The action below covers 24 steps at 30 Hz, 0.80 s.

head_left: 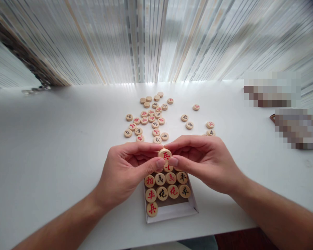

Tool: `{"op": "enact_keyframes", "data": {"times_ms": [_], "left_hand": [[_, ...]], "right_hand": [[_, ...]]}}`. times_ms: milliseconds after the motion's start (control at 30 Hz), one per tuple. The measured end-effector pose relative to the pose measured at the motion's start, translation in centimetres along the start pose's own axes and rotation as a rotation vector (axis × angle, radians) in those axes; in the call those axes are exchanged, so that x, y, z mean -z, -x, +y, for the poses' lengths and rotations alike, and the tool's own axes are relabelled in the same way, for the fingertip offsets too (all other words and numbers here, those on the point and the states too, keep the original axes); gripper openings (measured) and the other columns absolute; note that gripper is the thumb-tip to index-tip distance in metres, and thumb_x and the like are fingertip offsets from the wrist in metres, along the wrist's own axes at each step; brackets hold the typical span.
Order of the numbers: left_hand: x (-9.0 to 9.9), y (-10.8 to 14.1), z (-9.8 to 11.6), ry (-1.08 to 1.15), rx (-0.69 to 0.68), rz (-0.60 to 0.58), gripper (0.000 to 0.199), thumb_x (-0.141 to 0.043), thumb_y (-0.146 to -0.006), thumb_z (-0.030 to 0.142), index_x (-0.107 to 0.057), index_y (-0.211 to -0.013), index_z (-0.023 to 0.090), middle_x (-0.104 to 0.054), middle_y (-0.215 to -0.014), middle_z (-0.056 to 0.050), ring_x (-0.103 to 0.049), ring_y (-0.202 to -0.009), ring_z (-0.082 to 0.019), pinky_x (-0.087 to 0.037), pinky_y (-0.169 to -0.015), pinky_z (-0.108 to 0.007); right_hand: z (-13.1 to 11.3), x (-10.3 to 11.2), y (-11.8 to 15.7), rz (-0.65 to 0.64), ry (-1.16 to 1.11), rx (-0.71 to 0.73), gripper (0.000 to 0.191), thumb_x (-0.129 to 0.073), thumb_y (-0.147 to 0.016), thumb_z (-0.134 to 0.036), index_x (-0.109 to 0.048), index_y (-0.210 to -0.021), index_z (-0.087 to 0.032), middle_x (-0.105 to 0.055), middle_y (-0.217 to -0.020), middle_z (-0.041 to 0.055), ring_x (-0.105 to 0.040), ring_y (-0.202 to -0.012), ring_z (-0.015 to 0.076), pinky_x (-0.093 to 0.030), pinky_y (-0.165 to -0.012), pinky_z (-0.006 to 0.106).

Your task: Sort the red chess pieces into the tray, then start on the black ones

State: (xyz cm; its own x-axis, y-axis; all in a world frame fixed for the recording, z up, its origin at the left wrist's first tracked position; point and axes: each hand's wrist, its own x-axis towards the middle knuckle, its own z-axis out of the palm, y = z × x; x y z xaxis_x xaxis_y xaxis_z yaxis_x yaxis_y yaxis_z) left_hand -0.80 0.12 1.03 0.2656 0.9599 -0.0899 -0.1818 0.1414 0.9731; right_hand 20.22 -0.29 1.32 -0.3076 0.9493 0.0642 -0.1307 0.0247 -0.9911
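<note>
Between left hand (126,166) and right hand (210,163), a red-marked disc (166,155) sits pinched.

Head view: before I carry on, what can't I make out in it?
All in the head view:
Box: its far end, covered by the left hand, right hand and held piece.
Partly visible piece: its character, behind the right hand.
Plain-topped pieces: any marking underneath, facing down.
Pixelated objects: what they are, masked by pixelation; the nearer reaches the right edge.
</note>
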Motion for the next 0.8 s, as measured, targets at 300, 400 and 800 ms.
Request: {"op": "enact_keyframes", "data": {"times_ms": [300, 400, 800], "left_hand": [[-0.18, 0.47, -0.68, -0.13, -0.099, 0.006, 0.03, -0.098, -0.072, 0.008, -0.091, -0.096, 0.026, -0.089, -0.093, -0.001, -0.085, -0.083, -0.02, -0.072, -0.078, -0.024], [-0.18, 0.42, -0.64, -0.121, -0.098, -0.003, 0.027, -0.097, -0.074, 0.01, -0.091, -0.095, 0.027, -0.088, -0.091, -0.001, -0.085, -0.082, -0.02, -0.071, -0.076, -0.023], [-0.25, 0.22, -0.49, -0.025, -0.03, 0.012, 0.02, -0.096, -0.078, 0.02, -0.09, -0.097, 0.023, -0.088, -0.089, -0.004, -0.085, -0.079, -0.022, -0.073, -0.076, -0.028]], "right_hand": [[0.57, -0.4, 0.1, 0.08, -0.088, -0.058, 0.021, -0.102, -0.073, -0.021, -0.089, -0.089, -0.023, -0.084, -0.079, 0.0022, -0.08, -0.071, 0.0148, -0.067, -0.067, 0.017], [0.45, -0.54, 0.09, 0.075, -0.092, -0.056, 0.02, -0.103, -0.072, -0.024, -0.09, -0.088, -0.023, -0.083, -0.079, 0.0024, -0.081, -0.072, 0.0159, -0.068, -0.069, 0.019], [0.8, -0.08, -0.07, 0.052, -0.211, -0.213, 0.028, -0.099, -0.078, -0.029, -0.09, -0.104, -0.025, -0.087, -0.089, 0.0071, -0.083, -0.081, 0.0197, -0.07, -0.076, 0.028]]}}
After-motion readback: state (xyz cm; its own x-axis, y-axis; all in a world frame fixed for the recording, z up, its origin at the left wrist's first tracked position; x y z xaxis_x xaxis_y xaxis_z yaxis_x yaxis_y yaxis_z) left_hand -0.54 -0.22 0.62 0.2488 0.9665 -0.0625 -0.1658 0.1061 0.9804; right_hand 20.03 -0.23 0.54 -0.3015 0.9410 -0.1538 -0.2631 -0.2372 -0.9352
